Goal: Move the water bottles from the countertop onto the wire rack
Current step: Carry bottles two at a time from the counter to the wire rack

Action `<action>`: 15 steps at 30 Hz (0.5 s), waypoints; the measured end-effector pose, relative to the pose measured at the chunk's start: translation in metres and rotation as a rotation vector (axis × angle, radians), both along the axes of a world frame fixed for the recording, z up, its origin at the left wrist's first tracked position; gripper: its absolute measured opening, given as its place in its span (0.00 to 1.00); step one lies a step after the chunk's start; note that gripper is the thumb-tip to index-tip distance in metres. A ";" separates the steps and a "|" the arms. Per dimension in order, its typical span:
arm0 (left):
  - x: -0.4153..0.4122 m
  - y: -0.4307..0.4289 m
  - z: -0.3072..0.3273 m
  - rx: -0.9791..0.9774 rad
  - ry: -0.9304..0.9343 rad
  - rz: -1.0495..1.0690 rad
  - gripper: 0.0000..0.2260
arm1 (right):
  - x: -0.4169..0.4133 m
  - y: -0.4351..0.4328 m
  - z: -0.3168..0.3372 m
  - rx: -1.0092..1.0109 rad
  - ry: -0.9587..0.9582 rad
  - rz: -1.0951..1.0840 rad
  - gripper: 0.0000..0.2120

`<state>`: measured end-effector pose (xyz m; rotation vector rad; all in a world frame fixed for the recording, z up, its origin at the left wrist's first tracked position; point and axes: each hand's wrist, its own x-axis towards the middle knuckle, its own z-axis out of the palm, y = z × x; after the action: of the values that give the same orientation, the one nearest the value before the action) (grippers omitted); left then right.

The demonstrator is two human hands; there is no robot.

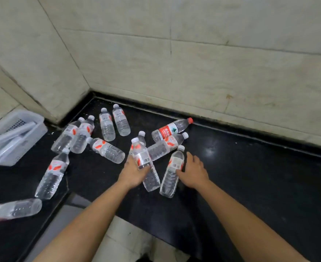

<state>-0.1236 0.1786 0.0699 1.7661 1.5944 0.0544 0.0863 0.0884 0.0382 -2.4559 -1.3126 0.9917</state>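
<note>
Several clear water bottles with white caps lie scattered on the black countertop [250, 176]. My left hand [133, 173] is closed around one white-capped bottle [143, 157], holding it tilted with its cap pointing away. My right hand [193, 171] rests on the side of another bottle [172, 173] that lies on the counter, fingers curled around its label. Just behind them lies a red-capped bottle with a red label [172, 129] near the wall. No wire rack is in view.
A white plastic basket [14, 137] sits at the left end of the counter against the tiled wall. More bottles lie at the left, one [52, 174] near the counter's front edge and one [16, 208] at the far left. Bare counter stretches to the right.
</note>
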 end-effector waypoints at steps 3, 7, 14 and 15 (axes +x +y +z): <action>0.017 0.035 -0.030 -0.038 -0.045 0.039 0.44 | -0.006 0.013 -0.012 -0.045 0.076 -0.132 0.45; 0.027 0.066 -0.055 -0.141 0.033 0.081 0.58 | -0.021 0.032 -0.031 -0.130 0.158 -0.293 0.44; 0.019 0.078 -0.072 -0.106 0.138 -0.133 0.61 | -0.048 0.060 -0.053 -0.175 0.165 -0.475 0.52; 0.018 0.078 -0.072 -0.099 0.126 -0.145 0.60 | -0.051 0.061 -0.053 -0.182 0.151 -0.488 0.54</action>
<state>-0.1056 0.2570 -0.0018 1.8330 1.5239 -0.2053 0.0350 0.1496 -0.0151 -2.5795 -0.5508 1.1665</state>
